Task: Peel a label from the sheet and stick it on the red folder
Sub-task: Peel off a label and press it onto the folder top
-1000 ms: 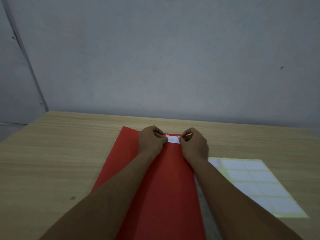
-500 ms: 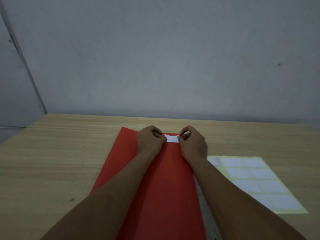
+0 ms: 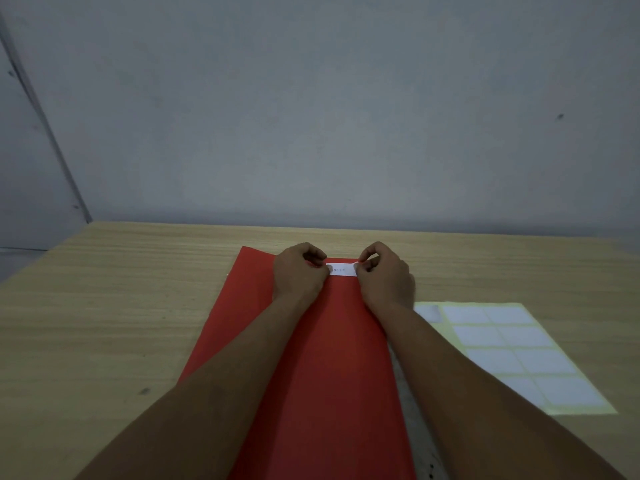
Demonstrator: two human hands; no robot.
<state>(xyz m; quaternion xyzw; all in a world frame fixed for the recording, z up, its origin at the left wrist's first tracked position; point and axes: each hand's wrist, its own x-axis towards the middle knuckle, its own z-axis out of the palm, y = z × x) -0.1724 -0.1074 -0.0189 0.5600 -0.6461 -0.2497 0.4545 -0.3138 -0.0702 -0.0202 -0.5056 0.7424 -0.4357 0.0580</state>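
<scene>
Wooden surface point(image 3: 104, 306) is bare on the left. Red folder point(image 3: 329, 375) lies centre, long axis running away from the person, far short edge near the wall. Left hand point(image 3: 299, 275) is curled, fingertips pinched on the left end of the label point(image 3: 342, 270). The label sits between the two hands at the folder's far edge, its long axis left-right, across the folder's length. Faint writing on it, unreadable. Right hand point(image 3: 386, 277) is curled, fingertips pinched on the right end. Both hands are equally near, one per end. Can't tell whether the label is already flat on the folder or just above it. Judgement: the stick-down step is in hand; next is pressing from the ends along that left-right axis. Label sheet point(image 3: 512, 355) lies right of the folder, beside the right forearm, not touched.
</scene>
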